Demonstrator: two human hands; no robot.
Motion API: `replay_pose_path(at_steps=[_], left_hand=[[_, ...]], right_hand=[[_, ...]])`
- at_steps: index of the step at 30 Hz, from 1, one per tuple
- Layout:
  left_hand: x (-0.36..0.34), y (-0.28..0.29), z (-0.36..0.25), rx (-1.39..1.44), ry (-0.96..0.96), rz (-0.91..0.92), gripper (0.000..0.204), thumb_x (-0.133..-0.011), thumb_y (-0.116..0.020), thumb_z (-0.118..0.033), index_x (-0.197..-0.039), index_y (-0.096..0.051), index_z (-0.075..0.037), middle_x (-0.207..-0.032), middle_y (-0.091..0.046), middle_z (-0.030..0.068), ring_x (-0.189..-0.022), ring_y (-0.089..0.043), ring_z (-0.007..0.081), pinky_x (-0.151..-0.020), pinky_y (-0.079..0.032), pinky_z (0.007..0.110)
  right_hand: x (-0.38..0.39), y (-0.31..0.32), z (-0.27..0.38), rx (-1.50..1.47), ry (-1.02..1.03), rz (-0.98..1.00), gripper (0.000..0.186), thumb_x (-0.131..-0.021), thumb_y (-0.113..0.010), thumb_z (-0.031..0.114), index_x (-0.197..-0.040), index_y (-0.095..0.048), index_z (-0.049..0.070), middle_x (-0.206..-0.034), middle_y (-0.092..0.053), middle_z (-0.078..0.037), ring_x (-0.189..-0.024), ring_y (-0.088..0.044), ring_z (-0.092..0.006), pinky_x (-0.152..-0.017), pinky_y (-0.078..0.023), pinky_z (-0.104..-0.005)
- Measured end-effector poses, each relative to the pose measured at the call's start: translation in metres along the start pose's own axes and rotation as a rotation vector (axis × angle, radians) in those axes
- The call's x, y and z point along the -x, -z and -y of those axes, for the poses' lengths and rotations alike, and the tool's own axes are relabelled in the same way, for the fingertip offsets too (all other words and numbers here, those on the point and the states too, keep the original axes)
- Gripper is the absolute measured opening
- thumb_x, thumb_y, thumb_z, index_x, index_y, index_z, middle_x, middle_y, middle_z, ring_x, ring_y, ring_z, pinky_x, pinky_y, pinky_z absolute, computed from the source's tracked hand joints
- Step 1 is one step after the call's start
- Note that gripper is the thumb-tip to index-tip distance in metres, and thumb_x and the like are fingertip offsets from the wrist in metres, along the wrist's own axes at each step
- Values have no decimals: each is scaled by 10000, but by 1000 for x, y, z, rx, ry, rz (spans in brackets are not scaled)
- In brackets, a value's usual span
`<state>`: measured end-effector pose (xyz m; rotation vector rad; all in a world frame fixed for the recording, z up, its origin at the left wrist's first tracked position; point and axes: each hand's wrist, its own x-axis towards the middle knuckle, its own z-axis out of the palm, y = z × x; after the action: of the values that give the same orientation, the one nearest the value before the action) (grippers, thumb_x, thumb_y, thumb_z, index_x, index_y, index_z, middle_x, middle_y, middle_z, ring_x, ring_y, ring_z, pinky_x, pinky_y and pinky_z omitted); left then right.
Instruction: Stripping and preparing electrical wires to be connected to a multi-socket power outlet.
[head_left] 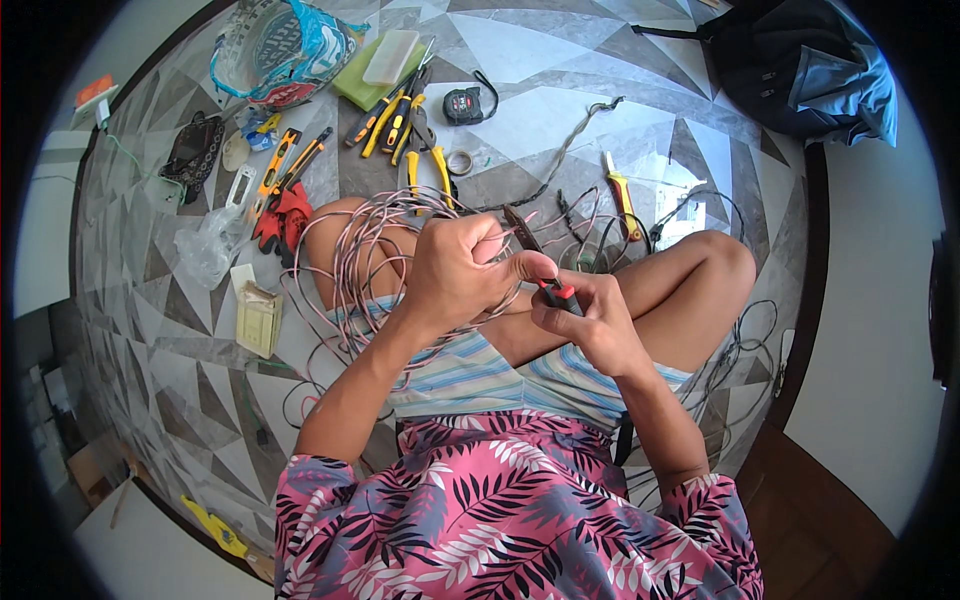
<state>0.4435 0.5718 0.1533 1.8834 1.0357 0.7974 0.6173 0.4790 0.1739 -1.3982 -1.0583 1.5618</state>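
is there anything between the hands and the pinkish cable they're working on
Nothing visible. The left hand already grips the pinkish cable directly, its loops draped over the knee. The right hand holds a red-and-black handled tool right against the left hand's fingertips. The other tools lie apart on the floor.

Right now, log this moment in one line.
left hand: grips wire coil | right hand: holds red-handled tool | tools on floor
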Motion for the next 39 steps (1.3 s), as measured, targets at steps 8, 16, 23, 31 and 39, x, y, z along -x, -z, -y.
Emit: replay_pose_path(at_steps=[8, 16, 23, 31, 39], left_hand=[[5, -11, 10, 60, -9, -102, 679, -678, -918, -303, -547, -294, -70, -482, -244, -31, -505, -223, 54, -405, -172, 301], [6, 10, 15, 196, 47, -173, 611, -829, -793, -408, -600, -324, -90, -556, -252, -64, -553, -218, 48, -464, -179, 266], [37, 38, 28, 1095, 252, 52, 231, -983, -409, -238, -889, -478, -39, -852, -443, 25, -783, -401, 102, -727, -351, 245], [125, 13, 22, 1061, 309, -317, 257, -976, -487, -199, -1099, -556, 16, -1041, -564, 48, -987, -495, 115, -896, -365, 272], [195, 29, 35, 1023, 458, -578, 527, -958, -520, -180, -1419, -381, 34, -1348, -521, 162, -1253, -497, 235, -1092, -358, 368]], right_hand=[[1, -8, -10, -25, 7, -41, 89, -819, -635, 81, -782, -593, 13, -690, -522, 24, -640, -445, -62, -584, -352, -236], [15, 19, -28, 249, -67, -249, 465, -799, -694, 202, -1175, -584, -49, -863, -586, -73, -785, -550, -129, -657, -419, -303], [123, 39, -38, 1350, -79, -146, 850, -640, -817, 309, -1363, -471, 26, -1234, -510, -168, -1146, -471, -345, -1025, -295, -492], [66, 8, -24, 924, 236, -49, 570, -740, -778, 170, -1239, -567, -7, -1231, -539, -192, -1110, -514, -379, -933, -424, -465], [-36, -49, -8, 864, 425, 422, 384, -744, -730, 33, -1103, -615, -41, -1078, -625, -212, -981, -615, -391, -856, -494, -429]])
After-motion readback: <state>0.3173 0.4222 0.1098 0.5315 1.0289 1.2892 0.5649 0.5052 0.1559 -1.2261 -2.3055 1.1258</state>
